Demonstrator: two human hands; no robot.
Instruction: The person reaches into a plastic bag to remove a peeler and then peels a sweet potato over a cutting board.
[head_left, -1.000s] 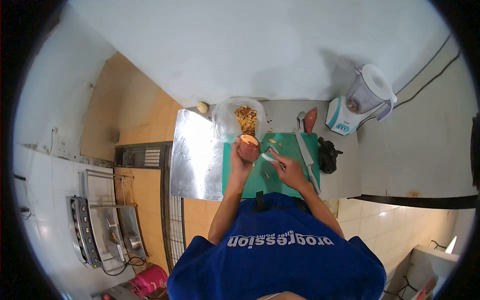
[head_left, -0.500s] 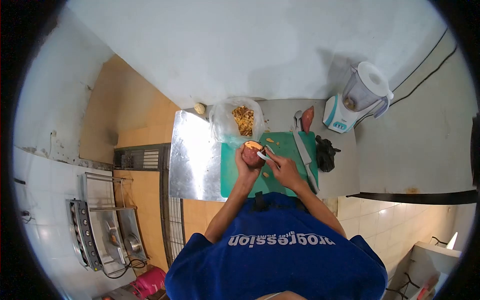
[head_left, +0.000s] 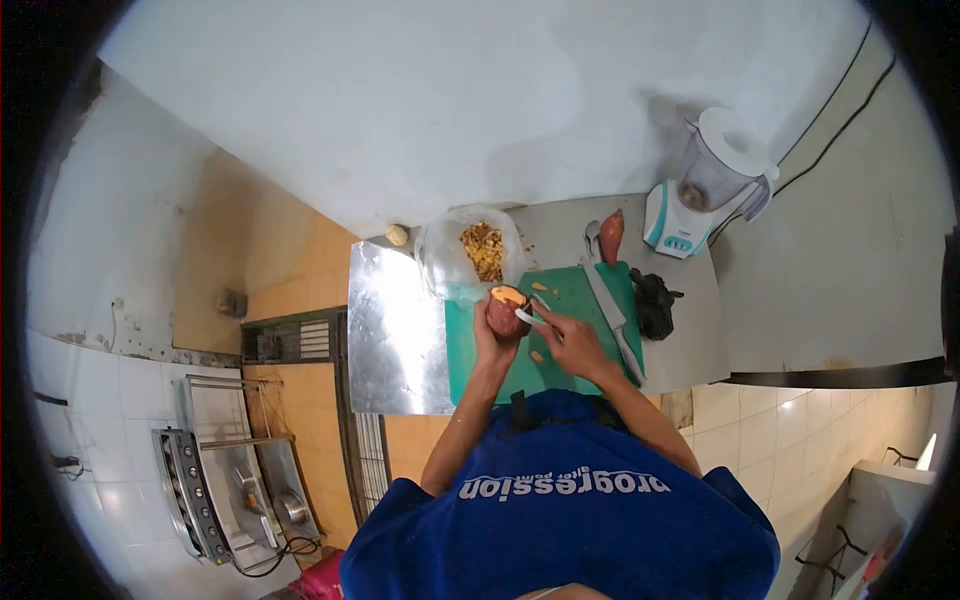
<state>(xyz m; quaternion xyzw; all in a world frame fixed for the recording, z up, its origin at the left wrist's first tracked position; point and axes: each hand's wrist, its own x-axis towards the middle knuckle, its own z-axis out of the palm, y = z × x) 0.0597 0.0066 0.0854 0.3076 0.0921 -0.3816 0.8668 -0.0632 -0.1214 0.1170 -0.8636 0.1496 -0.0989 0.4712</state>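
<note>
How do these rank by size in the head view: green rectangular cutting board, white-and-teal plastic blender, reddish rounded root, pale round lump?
Largest: cutting board
Second: blender
Third: reddish root
Smallest: pale lump

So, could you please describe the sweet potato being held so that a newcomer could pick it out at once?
Start from the big green cutting board. Over it, the left hand holds the sweet potato. Unlike the other sweet potato, lying red-skinned beside the spoon, this one shows bare orange flesh at its upper end.
</note>
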